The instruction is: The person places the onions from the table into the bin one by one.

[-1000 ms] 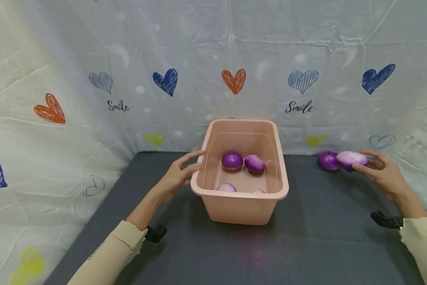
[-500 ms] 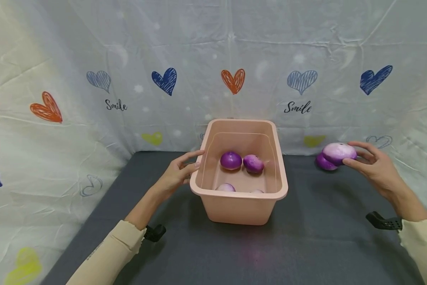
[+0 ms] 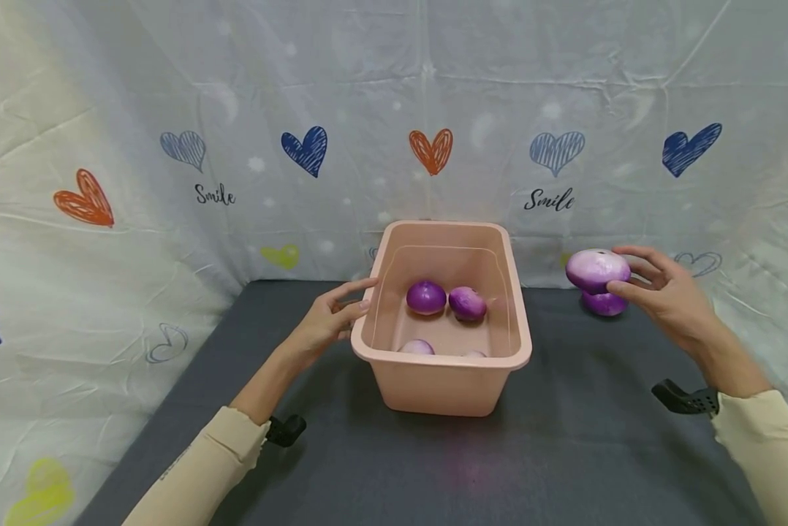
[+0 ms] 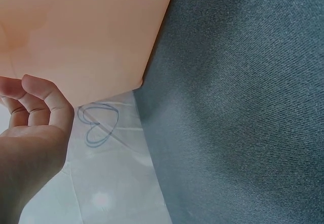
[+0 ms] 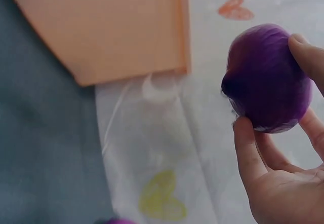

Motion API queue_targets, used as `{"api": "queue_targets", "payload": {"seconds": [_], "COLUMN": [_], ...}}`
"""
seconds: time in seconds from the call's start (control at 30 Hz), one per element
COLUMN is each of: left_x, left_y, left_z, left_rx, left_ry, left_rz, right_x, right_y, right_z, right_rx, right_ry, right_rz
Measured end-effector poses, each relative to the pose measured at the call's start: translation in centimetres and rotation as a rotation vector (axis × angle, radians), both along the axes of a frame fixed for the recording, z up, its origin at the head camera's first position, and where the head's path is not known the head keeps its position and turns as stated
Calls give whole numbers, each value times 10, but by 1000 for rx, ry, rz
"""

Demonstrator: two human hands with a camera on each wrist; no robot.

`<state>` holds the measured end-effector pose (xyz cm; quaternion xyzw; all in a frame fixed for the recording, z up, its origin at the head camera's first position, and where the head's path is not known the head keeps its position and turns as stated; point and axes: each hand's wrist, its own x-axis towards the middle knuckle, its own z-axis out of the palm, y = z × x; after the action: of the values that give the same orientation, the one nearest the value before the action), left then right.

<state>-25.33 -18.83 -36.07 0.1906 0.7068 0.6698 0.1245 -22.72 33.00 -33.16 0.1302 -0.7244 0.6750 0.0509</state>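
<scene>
In the head view my right hand (image 3: 670, 299) holds a shiny purple red onion (image 3: 596, 270) with a pale top, up off the table. Thumb and fingers pinch its sides, and the right wrist view shows a dark nub on this onion (image 5: 268, 79). Behind and below it a second onion (image 3: 604, 303) lies on the table, partly hidden. My left hand (image 3: 321, 321) grips the left rim of a peach plastic bin (image 3: 443, 387); the left wrist view shows its curled fingers by the bin wall. Inside the bin are several onions (image 3: 427, 298), two near the front wall mostly hidden.
A dark grey cloth covers the table (image 3: 565, 453). Right behind the bin hangs a pale curtain (image 3: 486, 95) printed with hearts, and it continues along the left and right sides. Each wrist wears a black strap (image 3: 686, 398).
My right hand has lifted the onion and moved it left, from beside the other onion to above it. The left hand and the bin stay in place.
</scene>
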Motion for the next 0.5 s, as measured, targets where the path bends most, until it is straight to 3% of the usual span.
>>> {"api": "queue_targets", "payload": {"seconds": [0.3, 0.5], "left_x": [-8, -11], "left_y": [-3, -7], "left_z": [1, 3], "left_rx": [-11, -24], "left_ry": [-31, -19], "left_rz": [-4, -25], "right_x": [-6, -13], "right_y": [-36, -59], "right_z": [16, 23], "right_rx": [69, 47], "right_ry": [8, 104], "right_rz": [1, 62]}}
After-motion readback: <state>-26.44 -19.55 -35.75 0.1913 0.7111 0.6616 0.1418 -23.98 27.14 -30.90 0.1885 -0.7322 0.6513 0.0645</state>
